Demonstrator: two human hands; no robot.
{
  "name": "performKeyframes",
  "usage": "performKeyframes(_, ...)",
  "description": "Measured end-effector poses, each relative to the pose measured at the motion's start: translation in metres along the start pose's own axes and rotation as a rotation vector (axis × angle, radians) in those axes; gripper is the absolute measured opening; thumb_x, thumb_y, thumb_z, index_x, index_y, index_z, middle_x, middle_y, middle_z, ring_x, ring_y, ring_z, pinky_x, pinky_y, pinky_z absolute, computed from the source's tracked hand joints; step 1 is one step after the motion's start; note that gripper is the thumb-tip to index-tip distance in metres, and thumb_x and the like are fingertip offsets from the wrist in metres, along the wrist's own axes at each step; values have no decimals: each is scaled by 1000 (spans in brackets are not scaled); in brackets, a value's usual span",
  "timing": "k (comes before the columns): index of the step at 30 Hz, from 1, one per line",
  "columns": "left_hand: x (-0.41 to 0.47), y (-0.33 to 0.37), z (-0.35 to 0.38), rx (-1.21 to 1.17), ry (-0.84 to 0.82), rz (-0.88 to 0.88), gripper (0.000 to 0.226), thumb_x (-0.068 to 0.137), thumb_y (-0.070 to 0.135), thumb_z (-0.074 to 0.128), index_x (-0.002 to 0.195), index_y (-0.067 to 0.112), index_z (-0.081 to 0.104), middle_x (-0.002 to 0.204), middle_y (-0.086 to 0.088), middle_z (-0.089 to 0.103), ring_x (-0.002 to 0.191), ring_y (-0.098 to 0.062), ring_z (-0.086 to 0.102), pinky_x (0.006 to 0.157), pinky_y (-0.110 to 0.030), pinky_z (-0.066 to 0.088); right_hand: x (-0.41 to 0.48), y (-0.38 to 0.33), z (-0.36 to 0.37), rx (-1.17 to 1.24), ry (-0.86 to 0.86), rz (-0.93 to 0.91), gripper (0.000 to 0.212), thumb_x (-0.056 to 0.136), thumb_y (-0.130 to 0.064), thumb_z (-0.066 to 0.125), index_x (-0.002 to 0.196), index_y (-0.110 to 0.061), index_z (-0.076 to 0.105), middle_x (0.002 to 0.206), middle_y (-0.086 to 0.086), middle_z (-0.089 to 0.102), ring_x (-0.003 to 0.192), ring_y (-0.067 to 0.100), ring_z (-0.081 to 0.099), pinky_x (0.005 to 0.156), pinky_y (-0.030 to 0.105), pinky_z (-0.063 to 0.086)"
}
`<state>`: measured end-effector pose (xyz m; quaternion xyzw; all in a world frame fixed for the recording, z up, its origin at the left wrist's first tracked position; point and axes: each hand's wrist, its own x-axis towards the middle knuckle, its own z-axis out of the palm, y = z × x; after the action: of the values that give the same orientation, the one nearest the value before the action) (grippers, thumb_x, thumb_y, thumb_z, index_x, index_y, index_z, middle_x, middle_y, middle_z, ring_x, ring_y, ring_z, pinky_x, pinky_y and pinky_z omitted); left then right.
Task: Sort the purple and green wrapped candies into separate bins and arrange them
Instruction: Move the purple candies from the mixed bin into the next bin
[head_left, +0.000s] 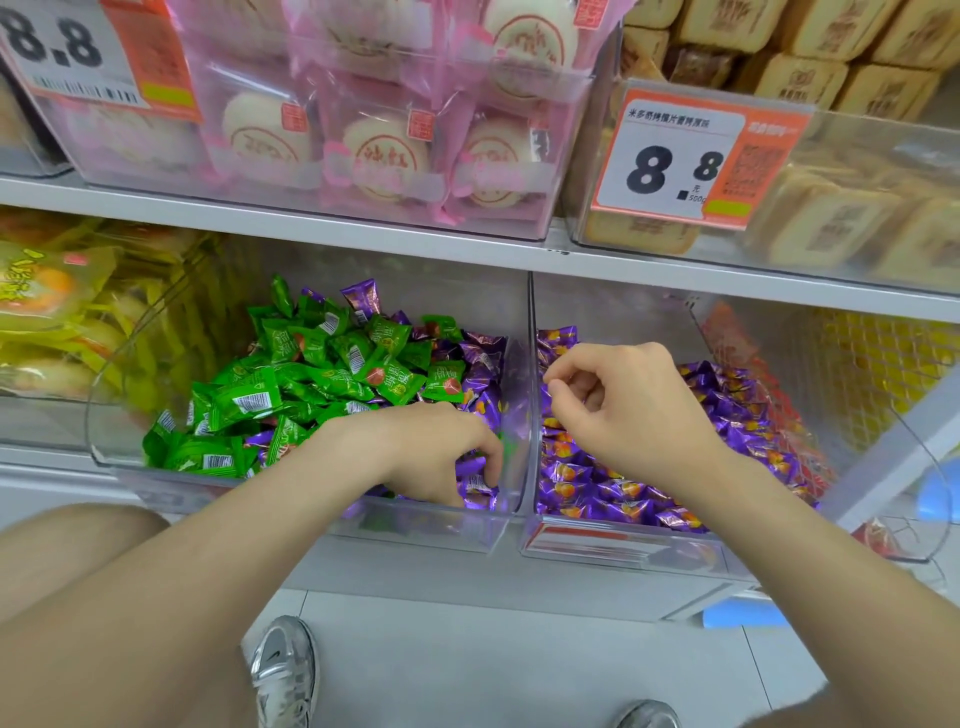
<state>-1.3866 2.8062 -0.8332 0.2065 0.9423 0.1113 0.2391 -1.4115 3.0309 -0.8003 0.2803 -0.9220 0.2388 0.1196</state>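
light: bright, even, soft shadows | glare: clear bin fronts | blur: upper edges | distortion: wide-angle bowing

Glossy foil-like wrappers cover the purple candies (623, 493) and green candies (311, 374); clear smooth plastic bins (524, 395).

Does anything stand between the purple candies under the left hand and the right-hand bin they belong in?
Yes. The clear bin walls rise between the left hand, gripping purple candies in the left bin's front right corner, and the right bin. The right hand hovers over that bin.
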Motion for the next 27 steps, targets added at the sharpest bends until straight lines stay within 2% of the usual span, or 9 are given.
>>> performKeyframes(3,-6,-7,-4,-107,44,-17,30,79,14,77,98,36,72,65,12,58,61,-12,58,58,-30,49,0,2,-3,2,11,2,10,90,-30,65,89,-30,75,61,-17,65,61,8,65,68,38,59)
performKeyframes(5,-10,-12,-5,-148,67,-35,30,81,15,75,99,38,72,63,17,60,60,-12,59,55,-28,45,1,3,-5,4,26,3,10,90,-30,65,88,-30,75,61,-16,66,60,8,65,69,37,59)
performKeyframes(8,-11,-14,2,-107,42,-48,36,86,37,77,120,42,66,86,16,59,82,-9,60,72,-32,52,2,3,-5,1,33,2,10,90,-29,66,87,-30,75,60,-16,65,60,9,65,70,37,59)
performKeyframes(10,-9,-12,9,-90,74,-48,45,82,53,81,122,40,66,96,17,59,90,-6,54,84,-36,55,3,2,-2,1,20,-2,10,90,-30,64,87,-31,74,59,-17,64,60,9,64,70,38,59)
performKeyframes(15,-4,-6,8,-66,82,-70,47,69,47,93,109,35,72,93,5,61,86,-8,51,79,-37,56,5,2,2,-4,6,3,10,90,-29,65,88,-30,74,60,-16,64,59,9,64,68,37,59)
performKeyframes(19,-15,-6,-9,-152,176,-106,48,59,52,94,99,39,71,82,2,67,80,-20,66,72,-38,59,4,3,-2,6,35,1,12,91,-25,65,93,-31,75,61,-17,64,60,7,65,69,36,59)
performKeyframes(21,-27,-6,-23,-299,305,-103,45,62,48,95,100,41,72,80,3,69,71,-21,66,64,-36,54,4,1,-5,60,91,-10,18,92,-17,65,101,-29,75,67,-15,66,60,9,65,69,33,57)
performKeyframes(24,-49,-3,-40,-743,374,-16,40,73,32,97,106,32,74,69,-4,67,56,-21,51,53,-29,38,1,-15,-16,248,81,-129,43,86,-1,65,119,-28,71,93,-10,67,70,17,64,65,26,51)
performKeyframes(27,-63,3,-43,-955,342,63,37,79,22,91,111,26,74,72,-5,70,59,-19,51,52,-25,38,-6,-31,-18,281,-84,-341,65,80,2,71,137,-28,64,123,-1,57,99,18,64,85,26,52)
